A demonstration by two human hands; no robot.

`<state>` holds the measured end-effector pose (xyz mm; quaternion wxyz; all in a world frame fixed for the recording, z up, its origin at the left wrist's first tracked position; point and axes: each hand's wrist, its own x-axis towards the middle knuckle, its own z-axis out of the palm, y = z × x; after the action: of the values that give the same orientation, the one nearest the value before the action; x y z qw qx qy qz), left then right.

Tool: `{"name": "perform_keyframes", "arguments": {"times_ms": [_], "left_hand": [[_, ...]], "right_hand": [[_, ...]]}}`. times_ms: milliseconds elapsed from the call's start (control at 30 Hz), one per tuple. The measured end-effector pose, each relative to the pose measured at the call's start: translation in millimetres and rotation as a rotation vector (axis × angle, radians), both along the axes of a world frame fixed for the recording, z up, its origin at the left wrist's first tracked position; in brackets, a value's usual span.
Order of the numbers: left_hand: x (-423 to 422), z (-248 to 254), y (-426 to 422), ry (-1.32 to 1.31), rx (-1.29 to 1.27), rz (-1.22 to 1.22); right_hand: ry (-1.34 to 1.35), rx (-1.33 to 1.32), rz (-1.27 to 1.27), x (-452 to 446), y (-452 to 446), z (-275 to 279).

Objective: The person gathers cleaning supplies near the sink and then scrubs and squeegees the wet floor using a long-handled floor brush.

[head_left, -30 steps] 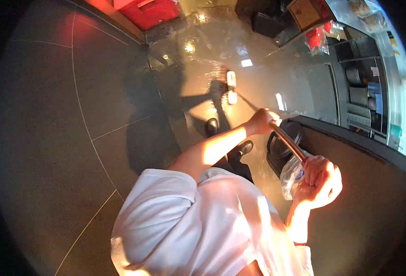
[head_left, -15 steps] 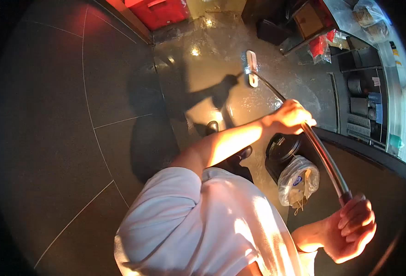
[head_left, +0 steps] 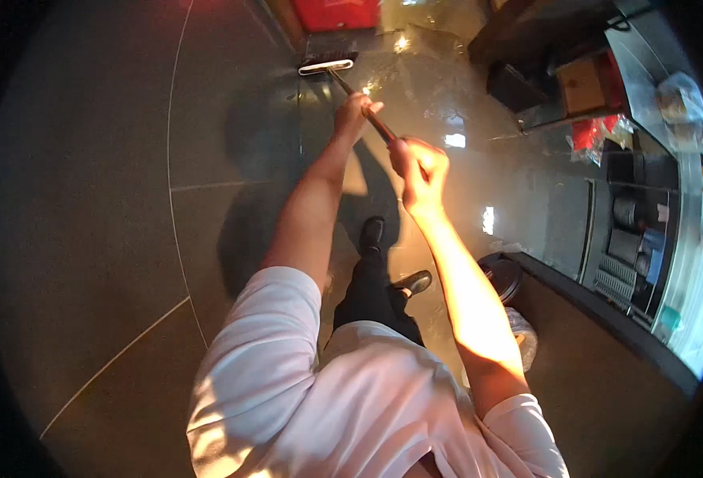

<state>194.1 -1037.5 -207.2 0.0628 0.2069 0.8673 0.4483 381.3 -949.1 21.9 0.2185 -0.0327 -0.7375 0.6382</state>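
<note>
Both of my hands are wrapped around the handle (head_left: 379, 127) of a long-handled floor brush. My left hand (head_left: 355, 115) grips the shaft farther down, nearer the brush head. My right hand (head_left: 421, 171) is closed around the upper end, close in front of my body. The brush head (head_left: 326, 67) has a white rim and what look like dark bristles. It is at the far end of the handle, near a red box; whether it touches the floor I cannot tell.
Wet, shiny floor (head_left: 439, 103) spreads ahead, beside dark tiles (head_left: 97, 199) on the left. A red box (head_left: 335, 14) stands at the far end. Shelving (head_left: 622, 239) lines the right, with a dark bin (head_left: 501, 277) and a plastic bag (head_left: 523, 338) nearer me.
The brush has swung left and away from me, its head turning from lengthwise to crosswise. My right hand has come up and forward from the lower right; my left hand has moved left and farther out.
</note>
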Motion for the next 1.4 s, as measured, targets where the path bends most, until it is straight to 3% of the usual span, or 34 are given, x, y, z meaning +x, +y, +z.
{"name": "perform_keyframes", "arguments": {"times_ms": [67, 100, 233, 333, 400, 467, 533, 600, 733, 767, 800, 833, 867, 900, 967, 1000, 1167, 1200, 1267, 1300, 1367, 1400], "left_hand": [[30.5, -1.7, -15.8, 0.183, 0.097, 0.053], [51.7, 12.1, -19.2, 0.199, 0.106, 0.122], [129.8, 35.4, -6.0, 0.248, 0.079, 0.284], [181.3, 63.4, 21.7, 0.282, 0.182, 0.399], [214.0, 84.3, 45.5, 0.172, 0.274, 0.397], [234.5, 114.9, 60.7, 0.222, 0.348, 0.229], [253.7, 164.1, 67.0, 0.248, 0.439, 0.071], [275.3, 196.7, 62.3, 0.21, 0.434, -0.093], [306.2, 234.8, 24.8, 0.149, 0.272, -0.579], [317.6, 228.2, 12.4, 0.193, 0.287, -0.631], [325.3, 230.2, -1.2, 0.19, 0.26, -0.672], [337.0, 216.8, -14.5, 0.157, 0.22, -0.716], [348.6, 200.4, -25.4, 0.288, 0.277, -0.683], [357.6, 180.1, -39.6, 0.111, 0.113, -0.72], [377.7, 124.0, -57.6, 0.046, -0.105, -0.698], [385.3, 101.8, -64.7, -0.069, -0.19, -0.72], [459.9, 58.3, -10.1, 0.095, 0.181, -0.709], [476.8, 52.5, 8.2, 0.151, 0.291, -0.714], [518.0, 35.6, 58.6, -0.62, 0.589, -0.574], [521.4, 50.9, 67.8, -0.497, 0.545, -0.681], [523.7, 73.8, 91.0, 0.0, 0.568, -0.805], [530.0, 49.9, 110.7, 0.061, 0.568, -0.8]], "right_hand": [[-0.041, 0.029, 0.077, 24.9, -12.2, 6.1], [0.165, -0.024, 0.176, 31.4, -16.8, 6.2], [-0.11, 0.117, 0.331, 96.5, 14.9, 50.1], [-0.024, 0.003, 0.415, 114.3, 41.0, 108.8], [-0.161, 0.025, 0.3, 137.8, 55.9, 153.6], [-0.091, 0.03, 0.23, 160.0, 69.6, 190.5], [0.098, -0.171, 0.248, 206.8, 92.7, 218.1], [0.293, -0.357, 0.188, 252.5, 99.4, 245.5], [0.521, -0.353, -0.09, 302.9, 63.2, 264.4], [0.533, -0.383, -0.121, 315.4, 53.1, 264.1], [0.493, -0.541, 0.083, 320.7, 42.9, 260.5], [0.477, -0.502, -0.002, 332.3, 32.1, 250.6], [0.395, -0.664, -0.156, 347.5, 27.6, 238.2], [0.338, -0.672, -0.258, 349.2, 19.0, 221.0], [0.201, -0.854, -0.363, 354.7, 11.6, 159.3], [0.08, -0.718, -0.561, 354.1, -4.9, 141.2], [0.123, -0.223, -0.676, 401.5, -27.9, 153.7], [0.226, -0.203, -0.499, 423.1, -14.1, 156.0], [0.193, -0.139, -0.577, 434.6, -19.0, 174.0], [0.15, -0.01, -0.567, 438.1, -23.7, 177.0], [0.027, 0.297, -0.6, 436.3, -37.2, 167.4], [-0.027, 0.461, -0.594, 435.1, -39.0, 151.1]]}}
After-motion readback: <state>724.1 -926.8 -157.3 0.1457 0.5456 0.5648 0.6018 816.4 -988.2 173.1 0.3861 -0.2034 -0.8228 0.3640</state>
